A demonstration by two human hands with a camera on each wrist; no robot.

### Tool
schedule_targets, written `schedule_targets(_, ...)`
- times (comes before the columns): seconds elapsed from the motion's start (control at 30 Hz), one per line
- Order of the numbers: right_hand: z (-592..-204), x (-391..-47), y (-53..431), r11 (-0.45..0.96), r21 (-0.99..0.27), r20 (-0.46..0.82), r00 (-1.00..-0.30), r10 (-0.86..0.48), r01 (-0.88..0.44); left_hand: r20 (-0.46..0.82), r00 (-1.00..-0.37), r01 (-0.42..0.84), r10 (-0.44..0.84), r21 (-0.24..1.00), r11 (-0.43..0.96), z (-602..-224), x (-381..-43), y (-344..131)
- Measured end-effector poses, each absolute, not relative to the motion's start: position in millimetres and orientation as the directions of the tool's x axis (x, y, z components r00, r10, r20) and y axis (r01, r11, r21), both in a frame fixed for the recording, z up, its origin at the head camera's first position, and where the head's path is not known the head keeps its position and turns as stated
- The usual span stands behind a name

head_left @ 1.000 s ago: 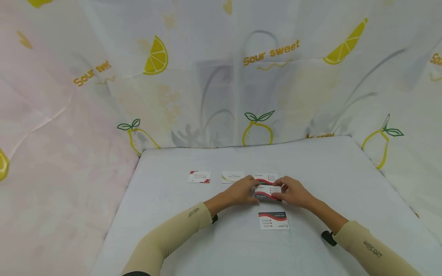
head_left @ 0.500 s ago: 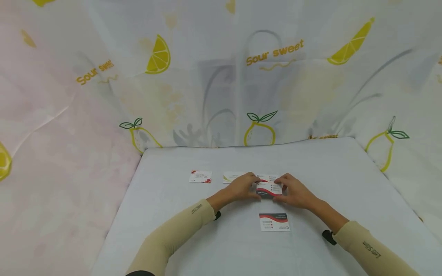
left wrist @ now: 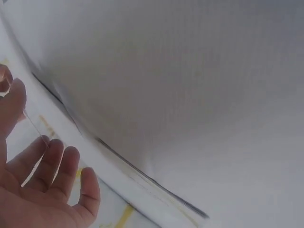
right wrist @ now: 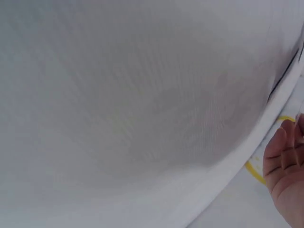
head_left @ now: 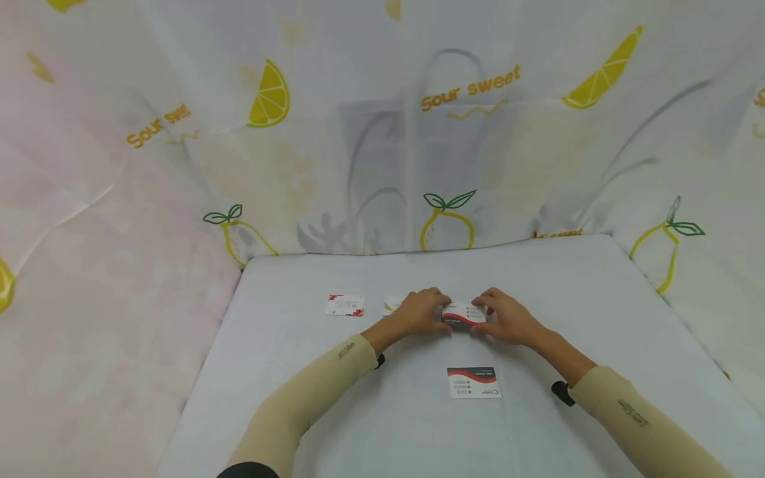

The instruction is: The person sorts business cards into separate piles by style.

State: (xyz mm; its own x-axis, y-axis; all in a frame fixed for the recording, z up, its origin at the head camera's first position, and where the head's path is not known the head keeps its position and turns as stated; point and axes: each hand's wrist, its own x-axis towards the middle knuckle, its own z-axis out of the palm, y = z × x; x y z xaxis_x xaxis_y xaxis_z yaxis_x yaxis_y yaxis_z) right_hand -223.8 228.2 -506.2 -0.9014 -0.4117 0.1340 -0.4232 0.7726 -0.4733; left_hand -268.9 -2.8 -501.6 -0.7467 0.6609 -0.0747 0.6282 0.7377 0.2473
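A white, red and black business card (head_left: 463,314) is held level by both hands over the far half of the table. My left hand (head_left: 420,312) pinches its left edge between thumb and fingers. At the opposite edge, my right hand (head_left: 508,320) pinches it likewise. In the left wrist view the card shows only as a thin line between thumb and fingertips of the left hand (left wrist: 52,187). The right hand (right wrist: 289,166) sits at the right border of its wrist view. A green-and-white business card (head_left: 391,304) is mostly hidden behind the left hand.
Nearer the body lies another red, black and white business card (head_left: 473,383), turned the other way round. A card with red flowers (head_left: 344,305) lies at the far left. The white table (head_left: 370,425) ends at a lemon-print curtain (head_left: 370,153).
Both hands have moved the held card away from the body, over the matching card that showed behind it, which it now covers. The nearer card and the flowered card stay put.
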Motion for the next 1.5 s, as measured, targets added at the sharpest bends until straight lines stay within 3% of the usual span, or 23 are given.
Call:
schedule_targets(0.67, -510, -254, 222, 0.845, -0.423, -0.003, -0.932, -0.361, -0.327, -0.166, -0.779, 0.584, 0.605, 0.160, 0.796, -504, -300, 15)
schedule_targets(1.07, -520, -255, 220, 0.860, -0.436, -0.073, -0.943, -0.325, -0.263, -0.222, -0.778, 0.566, 0.588, 0.160, 0.809, -505, -295, 18)
schedule_targets(1.5, -520, -254, 218, 0.856, -0.448, -0.059, -0.947, -0.315, -0.257, -0.205, -0.790, 0.557, 0.578, 0.155, 0.816, -503, -292, 16)
